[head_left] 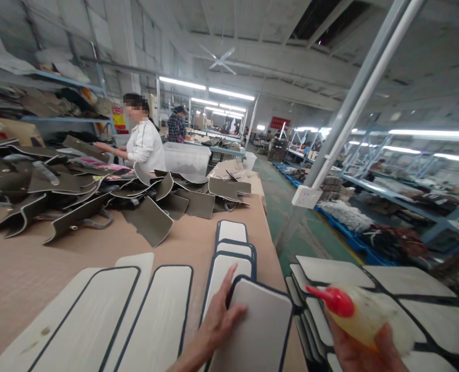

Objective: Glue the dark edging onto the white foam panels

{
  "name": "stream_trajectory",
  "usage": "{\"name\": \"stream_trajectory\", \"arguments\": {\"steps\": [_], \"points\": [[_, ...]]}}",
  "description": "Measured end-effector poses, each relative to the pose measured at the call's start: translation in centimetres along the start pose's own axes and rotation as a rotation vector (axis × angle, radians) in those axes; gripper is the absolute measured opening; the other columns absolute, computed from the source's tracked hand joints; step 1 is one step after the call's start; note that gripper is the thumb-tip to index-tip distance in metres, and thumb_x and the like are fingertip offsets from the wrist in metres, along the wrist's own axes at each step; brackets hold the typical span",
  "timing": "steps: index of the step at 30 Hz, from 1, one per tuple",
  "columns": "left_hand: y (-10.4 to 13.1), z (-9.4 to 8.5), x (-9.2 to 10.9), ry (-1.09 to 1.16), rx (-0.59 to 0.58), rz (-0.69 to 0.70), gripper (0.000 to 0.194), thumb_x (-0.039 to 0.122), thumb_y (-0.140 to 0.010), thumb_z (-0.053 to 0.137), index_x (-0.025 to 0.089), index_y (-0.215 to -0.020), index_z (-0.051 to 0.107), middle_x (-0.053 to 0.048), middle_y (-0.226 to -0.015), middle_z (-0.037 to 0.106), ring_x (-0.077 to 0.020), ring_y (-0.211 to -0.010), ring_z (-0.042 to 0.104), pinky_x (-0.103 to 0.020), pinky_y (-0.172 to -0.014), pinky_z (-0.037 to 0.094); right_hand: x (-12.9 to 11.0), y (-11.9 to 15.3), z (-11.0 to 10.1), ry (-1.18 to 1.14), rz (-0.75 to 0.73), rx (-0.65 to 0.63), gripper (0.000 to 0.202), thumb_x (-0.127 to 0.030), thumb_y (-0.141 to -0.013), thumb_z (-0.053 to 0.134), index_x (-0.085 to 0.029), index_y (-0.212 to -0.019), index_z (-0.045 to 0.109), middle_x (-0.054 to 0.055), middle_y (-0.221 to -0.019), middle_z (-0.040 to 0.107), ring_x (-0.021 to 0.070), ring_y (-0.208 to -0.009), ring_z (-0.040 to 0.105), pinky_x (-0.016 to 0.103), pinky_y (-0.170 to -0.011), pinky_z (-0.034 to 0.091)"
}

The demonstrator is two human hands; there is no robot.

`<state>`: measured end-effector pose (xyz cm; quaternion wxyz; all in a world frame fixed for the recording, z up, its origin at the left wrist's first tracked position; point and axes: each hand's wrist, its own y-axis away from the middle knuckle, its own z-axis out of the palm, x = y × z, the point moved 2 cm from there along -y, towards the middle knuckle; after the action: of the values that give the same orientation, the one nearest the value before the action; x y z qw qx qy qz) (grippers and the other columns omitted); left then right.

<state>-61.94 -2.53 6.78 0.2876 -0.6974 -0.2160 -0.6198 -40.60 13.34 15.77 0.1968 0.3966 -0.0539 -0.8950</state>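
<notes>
My left hand (224, 312) rests with fingers spread on the left edge of a pale panel with a dark rim (260, 320), near the table's right edge. Under and behind that panel lie overlapping rimmed panels (231, 232). In my right hand (359, 346) is a translucent glue bottle (377, 315) with a red nozzle pointing left, held above stacked panels on the right. More rimmed panels (159, 310) lie flat to the left of my left hand.
A brown table (16, 258) carries a heap of dark olive pieces (148, 219) at its far side. Beyond it stands a person in white (148, 144). Stacked pale panels (330, 271) sit at the right, behind them a slanted metal post (330, 150) with a socket box.
</notes>
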Motion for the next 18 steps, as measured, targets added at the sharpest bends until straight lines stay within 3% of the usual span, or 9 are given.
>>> {"name": "stream_trajectory", "arguments": {"steps": [1, 3, 5, 7, 10, 13, 15, 18], "points": [[1.5, 0.7, -0.4, 0.066, 0.05, -0.093, 0.073, 0.035, -0.082, 0.063, 0.019, -0.149, 0.04, -0.011, -0.128, 0.066, -0.0299, -0.128, 0.054, -0.045, -0.112, 0.038, -0.4, -0.1, 0.9, 0.0, -0.018, 0.025, 0.039, -0.046, -0.073, 0.08, -0.035, -0.109, 0.073, -0.001, -0.108, 0.074, 0.0227, -0.084, 0.074, 0.032, -0.068, 0.064], [4.0, 1.8, -1.1, 0.107, 0.18, -0.198, 0.065, 0.045, -0.084, 0.062, 0.017, -0.141, 0.052, -0.012, -0.128, 0.067, -0.0317, -0.127, 0.056, -0.045, -0.112, 0.039, -1.0, -0.2, 2.6, 0.0, -0.039, 0.03, 0.042, -0.047, -0.073, 0.081, -0.034, -0.112, 0.072, -0.001, -0.11, 0.074, 0.021, -0.084, 0.074, 0.03, -0.068, 0.063], [6.0, 2.3, -0.9, 0.101, 0.261, -0.22, 0.057, 0.052, -0.082, 0.063, 0.019, -0.129, 0.065, -0.01, -0.133, 0.065, -0.0321, -0.132, 0.052, -0.043, -0.115, 0.035, -1.6, -0.2, 3.8, 0.016, -0.065, -0.038, 0.045, -0.048, -0.07, 0.082, -0.033, -0.111, 0.072, 0.0, -0.11, 0.074, 0.0203, -0.089, 0.074, 0.028, -0.072, 0.062], [7.2, 2.6, 0.1, 0.113, 0.264, -0.208, 0.052, 0.054, -0.081, 0.064, 0.023, -0.122, 0.07, -0.007, -0.133, 0.065, -0.0307, -0.135, 0.049, -0.041, -0.117, 0.032, -2.2, -0.3, 4.4, 0.061, -0.105, -0.147, 0.052, -0.048, -0.065, 0.086, -0.032, -0.112, 0.071, 0.0, -0.11, 0.074, 0.021, -0.096, 0.072, 0.028, -0.079, 0.06], [8.2, 2.1, 3.1, 0.16, 0.161, -0.164, 0.049, 0.058, -0.081, 0.062, 0.023, -0.114, 0.074, -0.007, -0.124, 0.07, -0.0292, -0.127, 0.055, -0.038, -0.114, 0.035, -3.5, -0.6, 4.5, 0.15, -0.164, -0.299, 0.065, -0.045, -0.054, 0.092, -0.032, -0.113, 0.07, 0.002, -0.111, 0.074, 0.022, -0.103, 0.07, 0.028, -0.087, 0.055], [8.6, 0.6, 7.1, 0.105, 0.022, -0.137, 0.047, 0.06, -0.079, 0.064, 0.019, -0.1, 0.074, -0.007, -0.099, 0.072, -0.0243, -0.095, 0.063, -0.032, -0.089, 0.049, -5.0, -0.8, 4.7, 0.197, -0.148, -0.397, 0.067, -0.042, -0.046, 0.094, -0.031, -0.108, 0.072, 0.004, -0.109, 0.074, 0.024, -0.097, 0.071, 0.033, -0.09, 0.054], [8.9, -0.3, 9.8, 0.019, -0.067, -0.176, 0.043, 0.058, -0.079, 0.064, 0.016, -0.087, 0.071, -0.002, -0.079, 0.065, -0.0174, -0.073, 0.056, -0.025, -0.067, 0.044, -6.1, -0.7, 5.3, 0.211, -0.13, -0.486, 0.064, -0.041, -0.046, 0.093, -0.031, -0.106, 0.072, 0.005, -0.109, 0.074, 0.0268, -0.096, 0.072, 0.037, -0.092, 0.054], [9.6, -0.3, 13.3, -0.121, -0.31, -0.2, 0.031, 0.047, -0.081, 0.063, 0.016, -0.079, 0.066, 0.002, -0.07, 0.051, -0.0128, -0.067, 0.044, -0.022, -0.061, 0.033, -8.1, -0.3, 6.4, 0.242, -0.166, -0.603, 0.07, -0.037, -0.044, 0.093, -0.031, -0.111, 0.071, 0.007, -0.11, 0.073, 0.0294, -0.092, 0.072, 0.04, -0.089, 0.056]]}}
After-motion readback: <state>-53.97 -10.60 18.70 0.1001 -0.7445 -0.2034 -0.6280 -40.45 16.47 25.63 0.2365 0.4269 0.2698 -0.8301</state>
